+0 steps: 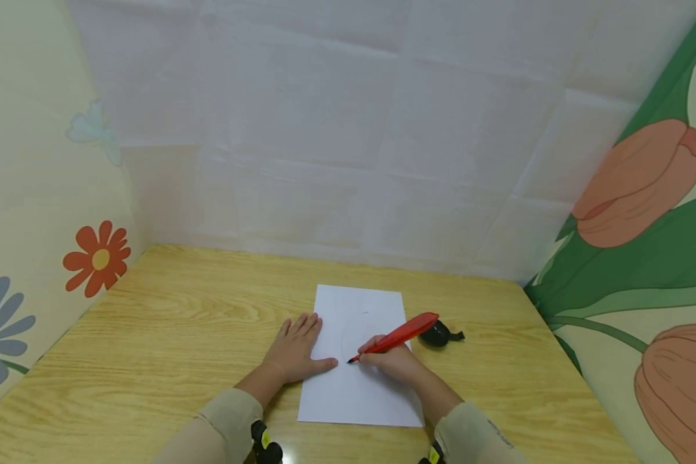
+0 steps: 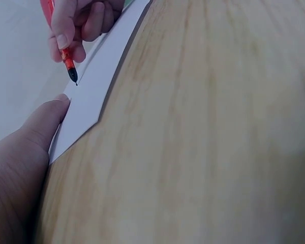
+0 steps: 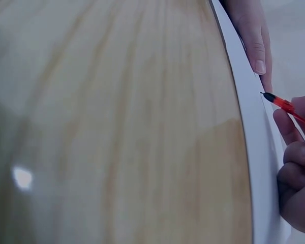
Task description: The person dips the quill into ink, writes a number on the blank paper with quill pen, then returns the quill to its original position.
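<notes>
A sheet of white paper (image 1: pixel 330 399) lies on the wood-grain table, with a faint curved line drawn on its middle. My left hand (image 1: pixel 294 351) rests spread over the paper's left edge, its thumb (image 2: pixel 50 116) on the sheet. In my right hand (image 1: pixel 396 362), a red feather-shaped pen (image 1: pixel 403 330) is pinched between thumb and fingers. Its black tip (image 3: pixel 267 96) meets the paper at the lower end of the curve, just right of the left thumb. The right hand's curled lower fingers lie against the sheet in the right wrist view.
A small round black object (image 1: pixel 436 335) with a short tail sits right of the paper, partly behind the pen's feather end. A pale sheet (image 1: pixel 325 129) hangs at the table's back. Flower-printed panels (image 1: pixel 644 258) flank the wood-grain table (image 1: pixel 180 322).
</notes>
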Tool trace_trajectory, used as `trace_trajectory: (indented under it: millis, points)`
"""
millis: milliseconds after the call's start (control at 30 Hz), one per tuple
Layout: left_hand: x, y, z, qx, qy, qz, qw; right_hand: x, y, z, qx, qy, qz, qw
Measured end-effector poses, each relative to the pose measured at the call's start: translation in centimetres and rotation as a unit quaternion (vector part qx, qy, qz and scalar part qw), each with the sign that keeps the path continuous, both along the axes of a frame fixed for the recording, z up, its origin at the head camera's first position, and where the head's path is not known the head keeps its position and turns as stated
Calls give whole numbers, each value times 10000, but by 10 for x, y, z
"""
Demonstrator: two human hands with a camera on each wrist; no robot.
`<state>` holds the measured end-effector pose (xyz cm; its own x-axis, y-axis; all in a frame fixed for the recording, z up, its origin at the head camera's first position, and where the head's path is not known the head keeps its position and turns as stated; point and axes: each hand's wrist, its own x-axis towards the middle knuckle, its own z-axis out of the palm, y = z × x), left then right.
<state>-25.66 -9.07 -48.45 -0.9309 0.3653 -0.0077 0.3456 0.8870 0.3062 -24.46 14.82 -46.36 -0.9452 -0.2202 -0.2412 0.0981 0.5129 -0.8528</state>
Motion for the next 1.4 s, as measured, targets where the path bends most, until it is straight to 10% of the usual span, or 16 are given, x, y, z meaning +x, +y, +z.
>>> trace_trajectory:
  millis: [1400]
  points:
    - [0,-1,-1,64,12,-49,10000,12,15,2,-107,37,25,9999]
